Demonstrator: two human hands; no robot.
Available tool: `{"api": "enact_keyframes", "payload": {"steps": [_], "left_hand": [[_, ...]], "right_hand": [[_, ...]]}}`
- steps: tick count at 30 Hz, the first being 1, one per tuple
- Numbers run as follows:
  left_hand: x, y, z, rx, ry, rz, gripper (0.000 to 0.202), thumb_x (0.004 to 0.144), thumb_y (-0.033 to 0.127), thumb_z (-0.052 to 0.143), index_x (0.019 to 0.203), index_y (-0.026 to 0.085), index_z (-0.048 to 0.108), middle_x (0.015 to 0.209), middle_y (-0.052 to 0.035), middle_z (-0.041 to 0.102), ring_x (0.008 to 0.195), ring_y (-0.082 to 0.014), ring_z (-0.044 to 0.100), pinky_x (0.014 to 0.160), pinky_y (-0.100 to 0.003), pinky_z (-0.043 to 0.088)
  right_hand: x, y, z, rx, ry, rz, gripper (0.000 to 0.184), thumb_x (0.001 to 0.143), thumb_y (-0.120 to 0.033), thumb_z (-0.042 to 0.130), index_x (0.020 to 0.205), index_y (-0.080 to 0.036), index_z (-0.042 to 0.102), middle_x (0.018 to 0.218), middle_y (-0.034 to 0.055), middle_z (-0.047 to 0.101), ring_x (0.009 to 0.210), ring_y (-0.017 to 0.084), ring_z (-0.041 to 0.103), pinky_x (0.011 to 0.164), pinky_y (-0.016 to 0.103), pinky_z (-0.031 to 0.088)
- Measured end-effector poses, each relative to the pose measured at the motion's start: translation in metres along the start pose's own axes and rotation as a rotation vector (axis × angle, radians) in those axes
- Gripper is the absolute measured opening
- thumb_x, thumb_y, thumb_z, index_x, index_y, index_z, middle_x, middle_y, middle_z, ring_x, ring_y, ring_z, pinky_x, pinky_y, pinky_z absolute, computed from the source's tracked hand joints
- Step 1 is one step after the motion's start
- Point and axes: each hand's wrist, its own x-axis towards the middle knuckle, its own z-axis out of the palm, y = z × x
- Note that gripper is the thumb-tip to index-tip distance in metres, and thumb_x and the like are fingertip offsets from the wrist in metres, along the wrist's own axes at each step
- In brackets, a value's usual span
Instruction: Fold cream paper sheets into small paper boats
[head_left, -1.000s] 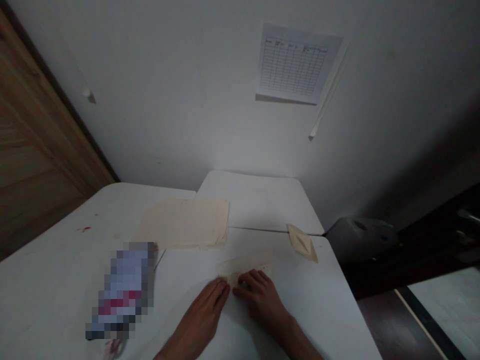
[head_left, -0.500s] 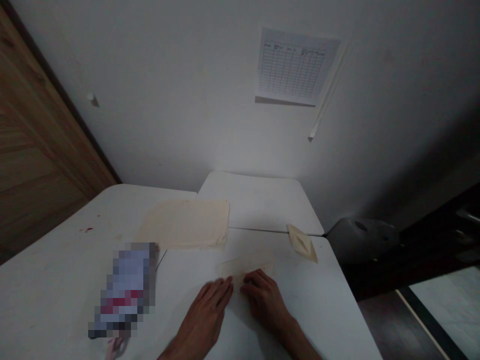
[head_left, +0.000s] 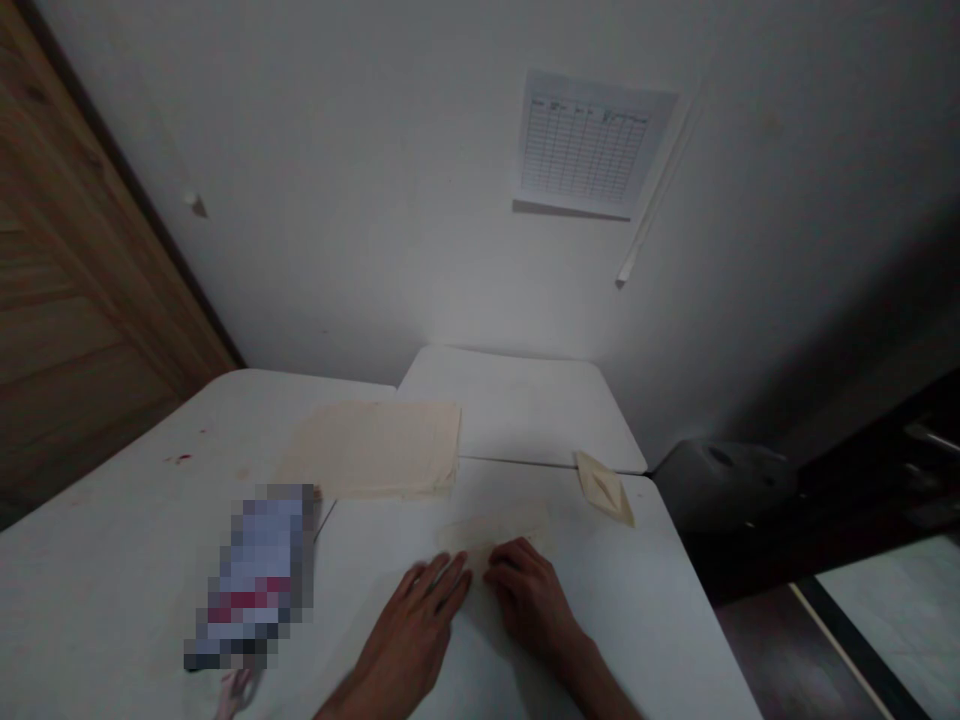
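A thin, see-through cream sheet [head_left: 499, 522] lies on the white table in front of me. My left hand [head_left: 424, 605] is laid flat at its near left side, the fingers stretched and slightly apart. At the near right side, my right hand [head_left: 529, 595] has its fingers curled together, closed on the sheet's near edge; the fingertips are partly hidden. Beyond my left hand is a wide pile of similar cream sheets [head_left: 375, 448]. To the right rests a small folded cream piece [head_left: 604, 488] with a slit-like opening in its middle.
A blurred-out pouch or packet [head_left: 259, 565], white-blue with a red band, lies on the left, with a pinkish strip [head_left: 234, 690] below it. White tables [head_left: 517, 400] meet at seams against the wall. A printed chart [head_left: 589, 140] hangs above. A grey rounded object [head_left: 720, 480] stands beyond the right edge.
My left fingers have spread a little and shifted slightly right. My right hand stays nearly in place, fingers still curled. The whole view has tilted slightly.
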Motion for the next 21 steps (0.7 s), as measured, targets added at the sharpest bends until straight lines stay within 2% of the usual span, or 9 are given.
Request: {"api": "enact_keyframes", "payload": {"steps": [6,14,21], "left_hand": [[-0.0011,0.0032,0.0045,0.015,0.027,-0.007,0.069,0.075,0.001,0.038,0.141,0.023,0.038,0.150,-0.0024,0.034,0.135,-0.0226,0.035,0.108,-0.042,0.029],[0.0021,0.0049,-0.0023,0.005,0.010,0.003,0.067,0.074,0.003,0.039,0.138,0.020,0.041,0.151,-0.0057,0.033,0.136,-0.0240,0.033,0.107,-0.044,0.030],[0.0005,0.0045,-0.0018,0.018,0.012,0.002,0.071,0.075,0.002,0.039,0.143,0.020,0.034,0.152,-0.0050,0.028,0.137,-0.0230,0.031,0.107,-0.043,0.030]], "right_hand": [[0.0002,0.0000,-0.0002,-0.022,0.002,-0.010,0.022,0.081,-0.003,0.054,0.086,-0.019,0.067,0.091,0.0055,0.063,0.088,0.017,0.055,0.079,0.028,0.048],[0.0013,-0.0008,-0.0007,0.015,0.017,0.014,0.024,0.082,-0.004,0.051,0.088,-0.020,0.068,0.091,0.0068,0.063,0.089,0.019,0.056,0.080,0.031,0.048],[0.0021,-0.0018,-0.0014,0.033,0.008,0.026,0.023,0.084,-0.004,0.053,0.089,-0.020,0.069,0.092,0.0059,0.063,0.090,0.018,0.055,0.082,0.030,0.047]]}}
